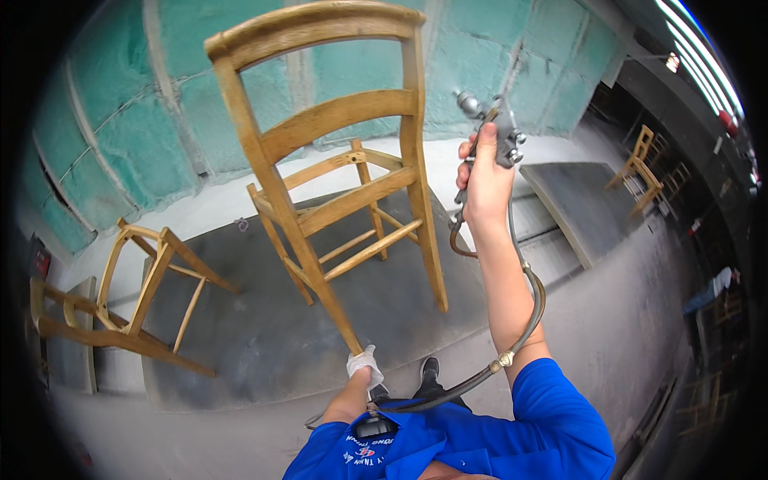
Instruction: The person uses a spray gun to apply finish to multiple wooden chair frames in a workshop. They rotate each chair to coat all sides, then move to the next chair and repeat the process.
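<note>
Fingers of the gloved left hand (364, 366) were wrapped around one leg end of the wooden chair (340, 160), tilted above the grey platform (256, 344); it looked light, rigid. The right hand (482, 180) gripped a spray gun (500, 132).

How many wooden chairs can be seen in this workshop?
3 clearly: the tilted chair that the gloved left hand grips by a leg, a chair lying on its side at left, and an upright chair far right. Dim shapes at the right edge may be more.
</note>
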A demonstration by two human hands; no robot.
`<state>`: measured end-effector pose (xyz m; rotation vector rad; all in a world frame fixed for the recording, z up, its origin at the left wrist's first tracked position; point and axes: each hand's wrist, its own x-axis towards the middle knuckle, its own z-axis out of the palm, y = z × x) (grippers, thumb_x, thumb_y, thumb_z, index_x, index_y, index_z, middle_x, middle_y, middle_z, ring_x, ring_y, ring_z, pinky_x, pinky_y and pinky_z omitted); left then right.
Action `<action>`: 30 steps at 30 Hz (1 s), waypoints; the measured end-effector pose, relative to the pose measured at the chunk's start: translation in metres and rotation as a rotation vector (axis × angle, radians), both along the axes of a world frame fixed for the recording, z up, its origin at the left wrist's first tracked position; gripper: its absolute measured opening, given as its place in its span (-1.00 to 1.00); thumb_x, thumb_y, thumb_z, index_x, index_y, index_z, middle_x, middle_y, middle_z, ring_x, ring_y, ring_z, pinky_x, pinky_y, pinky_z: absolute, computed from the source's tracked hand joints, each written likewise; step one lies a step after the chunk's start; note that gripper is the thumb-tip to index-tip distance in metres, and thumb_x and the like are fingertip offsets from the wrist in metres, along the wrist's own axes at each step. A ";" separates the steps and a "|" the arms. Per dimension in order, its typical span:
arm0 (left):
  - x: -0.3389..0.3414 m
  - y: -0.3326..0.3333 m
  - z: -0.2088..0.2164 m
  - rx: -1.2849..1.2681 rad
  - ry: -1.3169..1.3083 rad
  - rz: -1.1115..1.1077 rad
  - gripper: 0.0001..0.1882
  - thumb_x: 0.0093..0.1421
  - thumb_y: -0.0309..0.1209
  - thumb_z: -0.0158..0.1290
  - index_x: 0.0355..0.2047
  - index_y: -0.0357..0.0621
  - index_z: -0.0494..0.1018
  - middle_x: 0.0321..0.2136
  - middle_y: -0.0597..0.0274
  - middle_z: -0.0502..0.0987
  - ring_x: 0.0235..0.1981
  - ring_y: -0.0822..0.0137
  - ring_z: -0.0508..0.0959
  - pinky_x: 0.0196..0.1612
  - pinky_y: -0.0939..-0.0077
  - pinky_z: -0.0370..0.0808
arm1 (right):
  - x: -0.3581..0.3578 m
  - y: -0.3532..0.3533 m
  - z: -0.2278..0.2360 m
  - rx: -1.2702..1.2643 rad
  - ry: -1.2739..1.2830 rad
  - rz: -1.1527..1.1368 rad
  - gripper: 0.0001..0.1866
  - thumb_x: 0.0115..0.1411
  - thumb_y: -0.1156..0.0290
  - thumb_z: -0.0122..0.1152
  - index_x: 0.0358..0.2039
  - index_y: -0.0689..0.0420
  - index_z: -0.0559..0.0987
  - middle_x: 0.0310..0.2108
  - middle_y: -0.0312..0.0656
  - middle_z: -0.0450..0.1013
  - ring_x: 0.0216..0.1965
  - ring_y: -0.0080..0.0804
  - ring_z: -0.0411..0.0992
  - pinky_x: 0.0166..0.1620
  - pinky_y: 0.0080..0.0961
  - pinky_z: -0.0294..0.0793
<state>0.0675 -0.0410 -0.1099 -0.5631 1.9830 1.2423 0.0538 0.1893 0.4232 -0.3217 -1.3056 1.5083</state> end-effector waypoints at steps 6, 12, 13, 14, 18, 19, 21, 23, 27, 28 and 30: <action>0.008 0.002 0.045 -0.044 0.112 -0.078 -0.20 0.08 0.06 0.31 0.20 -0.19 0.43 -0.01 -0.02 0.61 -0.01 0.09 0.61 0.06 0.26 0.51 | 0.069 0.004 -0.096 -0.153 -0.387 -0.074 -0.49 0.42 -0.15 0.04 -0.29 0.12 0.43 -0.54 -0.34 0.39 -0.72 -0.69 0.17 -0.65 -0.65 0.14; 0.014 -0.006 0.040 -0.010 -0.052 -0.023 -0.21 0.15 0.05 0.29 0.26 -0.15 0.36 0.11 0.07 0.55 0.07 0.13 0.55 0.13 0.27 0.45 | 0.162 -0.007 -0.224 -0.493 -0.657 -0.118 -0.52 0.42 -0.10 0.07 -0.33 0.10 0.45 -0.58 -0.35 0.37 -0.74 -0.69 0.15 -0.69 -0.63 0.09; 0.013 -0.011 0.033 0.001 -0.039 -0.026 -0.21 0.16 0.04 0.29 0.25 -0.18 0.36 0.11 0.09 0.55 0.07 0.15 0.54 0.14 0.27 0.44 | 0.174 -0.012 -0.245 -0.515 -0.702 -0.149 -0.53 0.42 -0.09 0.06 -0.35 0.10 0.46 -0.59 -0.34 0.37 -0.76 -0.68 0.13 -0.70 -0.61 0.07; 0.013 -0.013 0.025 0.021 -0.013 -0.022 -0.21 0.17 0.04 0.30 0.25 -0.21 0.36 0.11 0.11 0.55 0.08 0.17 0.54 0.14 0.28 0.43 | 0.186 -0.015 -0.263 -0.571 -0.753 -0.179 -0.53 0.42 -0.09 0.07 -0.35 0.09 0.46 -0.59 -0.33 0.37 -0.77 -0.67 0.13 -0.70 -0.61 0.06; 0.013 -0.013 -0.003 0.095 0.036 0.007 -0.27 0.20 -0.03 0.29 0.23 -0.23 0.38 0.10 0.15 0.55 0.08 0.22 0.52 0.16 0.31 0.40 | 0.226 -0.013 -0.315 -0.705 -0.874 -0.265 -0.51 0.40 -0.13 0.08 -0.37 0.08 0.45 -0.59 -0.34 0.37 -0.77 -0.67 0.14 -0.71 -0.60 0.08; 0.014 -0.012 -0.007 0.086 0.037 0.026 -0.29 0.20 -0.04 0.30 0.22 -0.22 0.38 0.10 0.15 0.55 0.07 0.23 0.52 0.16 0.32 0.39 | 0.237 -0.011 -0.323 -0.735 -0.889 -0.272 -0.51 0.39 -0.15 0.08 -0.38 0.06 0.44 -0.60 -0.35 0.37 -0.77 -0.67 0.15 -0.71 -0.62 0.10; 0.014 -0.012 -0.012 0.081 -0.043 0.064 -0.32 0.20 -0.08 0.31 0.20 -0.21 0.41 0.08 0.22 0.55 0.00 0.27 0.51 0.12 0.35 0.41 | 0.255 -0.008 -0.333 -0.796 -0.920 -0.302 -0.48 0.38 -0.20 0.06 -0.35 0.06 0.45 -0.58 -0.34 0.39 -0.77 -0.66 0.17 -0.70 -0.63 0.13; 0.013 -0.014 -0.018 0.131 -0.103 0.114 -0.32 0.17 -0.05 0.33 0.19 -0.13 0.42 0.08 0.26 0.52 0.03 0.29 0.47 0.13 0.32 0.39 | 0.270 -0.003 -0.333 -0.782 -0.877 -0.269 -0.46 0.40 -0.19 0.02 -0.29 0.11 0.48 -0.54 -0.30 0.41 -0.77 -0.65 0.17 -0.70 -0.61 0.11; 0.000 -0.024 -0.039 -0.095 -0.195 0.178 -0.31 0.16 0.00 0.35 0.15 -0.17 0.46 0.02 0.32 0.55 -0.09 0.32 0.47 0.03 0.27 0.46 | 0.288 0.001 -0.325 -0.818 -0.815 -0.263 -0.38 0.40 -0.28 -0.09 -0.18 0.12 0.48 -0.50 -0.27 0.44 -0.73 -0.63 0.20 -0.67 -0.62 0.13; -0.007 -0.026 -0.048 -0.157 -0.235 0.187 -0.31 0.15 0.01 0.35 0.14 -0.17 0.47 0.02 0.32 0.55 -0.10 0.31 0.47 0.02 0.26 0.46 | 0.294 0.000 -0.323 -0.826 -0.774 -0.274 -0.37 0.39 -0.30 -0.10 -0.17 0.12 0.47 -0.51 -0.27 0.44 -0.73 -0.63 0.20 -0.67 -0.63 0.13; -0.024 -0.039 -0.063 -0.062 -0.135 0.163 -0.34 0.15 0.03 0.35 0.09 -0.14 0.48 -0.03 0.33 0.54 -0.13 0.32 0.47 -0.02 0.26 0.48 | 0.305 -0.003 -0.321 -0.838 -0.835 -0.315 -0.35 0.40 -0.32 -0.14 -0.15 0.11 0.47 -0.51 -0.28 0.45 -0.72 -0.63 0.22 -0.66 -0.62 0.14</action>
